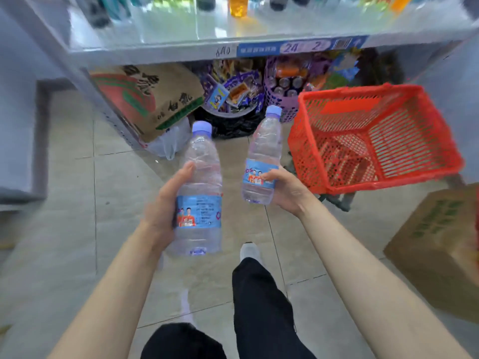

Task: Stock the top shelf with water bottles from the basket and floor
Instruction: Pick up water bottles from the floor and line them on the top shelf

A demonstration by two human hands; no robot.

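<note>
I hold two clear water bottles with pale purple caps and blue labels. My left hand point(166, 203) grips the larger-looking bottle point(201, 177) around its label, upright, over the tiled floor. My right hand point(283, 190) grips the second bottle point(264, 149) from its right side, tilted slightly right. The red plastic basket point(420, 141) stands to the right of the bottles and looks empty. Above, a grey shelf point(155, 49) carries blurred drink bottles.
Under the shelf sit a printed cardboard box point(153, 99), a tub of snack packets point(233, 94) and a purple basket of cans point(282, 99). A brown carton point(440, 244) stands on the floor at right. My legs and shoe point(250, 251) are below.
</note>
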